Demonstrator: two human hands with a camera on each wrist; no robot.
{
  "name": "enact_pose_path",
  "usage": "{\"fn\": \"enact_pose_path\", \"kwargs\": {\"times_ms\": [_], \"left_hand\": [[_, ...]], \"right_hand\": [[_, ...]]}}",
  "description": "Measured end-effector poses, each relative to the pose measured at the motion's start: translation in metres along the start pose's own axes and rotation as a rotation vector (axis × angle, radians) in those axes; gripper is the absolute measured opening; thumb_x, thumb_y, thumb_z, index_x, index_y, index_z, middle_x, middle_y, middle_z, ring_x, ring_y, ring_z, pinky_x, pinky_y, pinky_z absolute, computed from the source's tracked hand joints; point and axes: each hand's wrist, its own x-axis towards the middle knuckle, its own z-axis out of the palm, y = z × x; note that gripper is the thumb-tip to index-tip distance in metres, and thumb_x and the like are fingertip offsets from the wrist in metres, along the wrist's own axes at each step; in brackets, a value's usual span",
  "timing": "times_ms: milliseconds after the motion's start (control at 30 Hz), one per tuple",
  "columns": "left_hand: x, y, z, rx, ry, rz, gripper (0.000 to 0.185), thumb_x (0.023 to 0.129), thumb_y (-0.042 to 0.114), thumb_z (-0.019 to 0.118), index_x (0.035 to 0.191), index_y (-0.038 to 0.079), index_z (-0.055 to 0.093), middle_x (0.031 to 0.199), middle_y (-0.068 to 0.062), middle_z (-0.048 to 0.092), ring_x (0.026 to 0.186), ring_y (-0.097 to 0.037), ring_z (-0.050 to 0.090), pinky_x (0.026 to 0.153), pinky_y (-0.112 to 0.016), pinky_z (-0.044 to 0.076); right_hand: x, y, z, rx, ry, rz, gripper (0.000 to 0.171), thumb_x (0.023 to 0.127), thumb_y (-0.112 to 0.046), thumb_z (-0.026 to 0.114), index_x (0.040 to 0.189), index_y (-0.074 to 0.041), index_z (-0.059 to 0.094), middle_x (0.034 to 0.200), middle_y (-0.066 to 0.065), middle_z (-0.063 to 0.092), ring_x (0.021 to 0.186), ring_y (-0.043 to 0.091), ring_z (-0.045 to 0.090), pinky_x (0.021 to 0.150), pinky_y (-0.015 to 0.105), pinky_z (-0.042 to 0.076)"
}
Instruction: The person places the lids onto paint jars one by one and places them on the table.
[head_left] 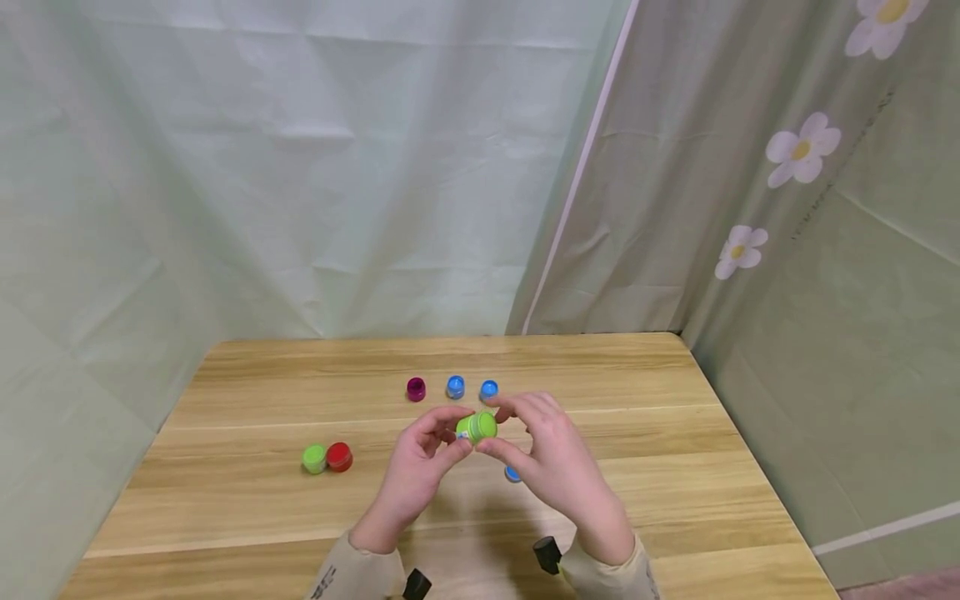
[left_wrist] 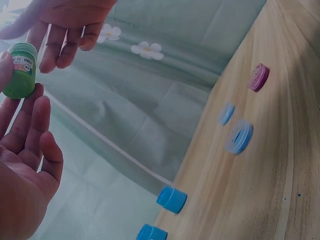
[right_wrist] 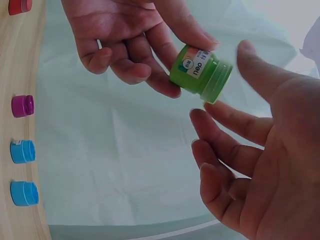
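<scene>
The left hand (head_left: 417, 463) pinches a small green jar (head_left: 477, 427) above the table (head_left: 240, 508); the right hand (head_left: 555, 460), fingers loose, touches its lid, grasping nothing.

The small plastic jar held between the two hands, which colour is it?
Bright green, lid included: the small plastic jar has a white-and-orange label, seen best in the right wrist view.
</scene>
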Motion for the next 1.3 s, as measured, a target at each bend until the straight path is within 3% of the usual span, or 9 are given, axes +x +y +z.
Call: {"fn": "enact_pose_path", "kwargs": {"times_ms": [100,267,433,667,900,1300], "left_hand": [[0.000,0.000,0.000,-0.007,0.002,0.000,0.031,0.101,0.003,0.073,0.131,0.002,0.069,0.118,0.003,0.072,0.100,-0.022,0.060,0.092,-0.034,0.051],[0.000,0.000,0.000,-0.012,0.000,-0.002,0.030,0.102,0.004,0.072,0.132,0.002,0.068,0.117,0.004,0.073,0.100,-0.021,0.061,0.092,-0.033,0.052],[0.000,0.000,-0.001,-0.009,-0.001,-0.017,0.029,0.103,0.005,0.071,0.132,0.003,0.068,0.118,-0.001,0.072,0.101,-0.025,0.060,0.091,-0.033,0.053],[0.000,0.000,-0.001,-0.013,0.003,-0.023,0.030,0.103,0.005,0.070,0.132,0.002,0.068,0.116,-0.005,0.072,0.101,-0.025,0.060,0.090,-0.033,0.054],[0.001,0.000,-0.001,-0.017,0.001,-0.027,0.030,0.103,0.005,0.071,0.133,0.002,0.068,0.114,0.001,0.072,0.102,-0.025,0.059,0.090,-0.033,0.053],[0.001,0.000,-0.001,-0.019,0.018,-0.031,0.031,0.101,0.005,0.073,0.132,0.003,0.069,0.120,-0.002,0.071,0.103,-0.025,0.060,0.091,-0.032,0.054]], "right_hand": [[-0.001,0.002,-0.002,0.015,-0.003,-0.003,0.060,0.090,-0.035,0.088,0.144,-0.020,0.066,0.121,-0.007,0.070,0.117,0.016,0.059,0.087,0.035,0.053],[-0.001,0.006,-0.006,0.030,-0.016,-0.089,0.057,0.092,-0.029,0.087,0.144,-0.020,0.066,0.138,-0.005,0.066,0.129,0.020,0.057,0.104,0.042,0.052],[0.001,0.008,-0.008,0.045,-0.023,-0.186,0.051,0.092,-0.013,0.086,0.139,-0.017,0.069,0.137,-0.001,0.067,0.128,0.022,0.059,0.105,0.041,0.053],[0.002,0.009,-0.008,0.056,-0.023,-0.239,0.050,0.092,-0.001,0.083,0.138,-0.015,0.071,0.137,-0.001,0.068,0.127,0.022,0.061,0.107,0.038,0.053],[0.002,0.009,-0.007,0.052,-0.033,-0.222,0.046,0.093,-0.005,0.083,0.137,-0.014,0.072,0.136,-0.002,0.069,0.128,0.021,0.062,0.108,0.035,0.052],[0.003,0.011,-0.001,0.026,-0.005,-0.173,0.042,0.092,-0.013,0.086,0.132,-0.012,0.075,0.129,-0.002,0.072,0.121,0.021,0.063,0.100,0.037,0.056]]}}
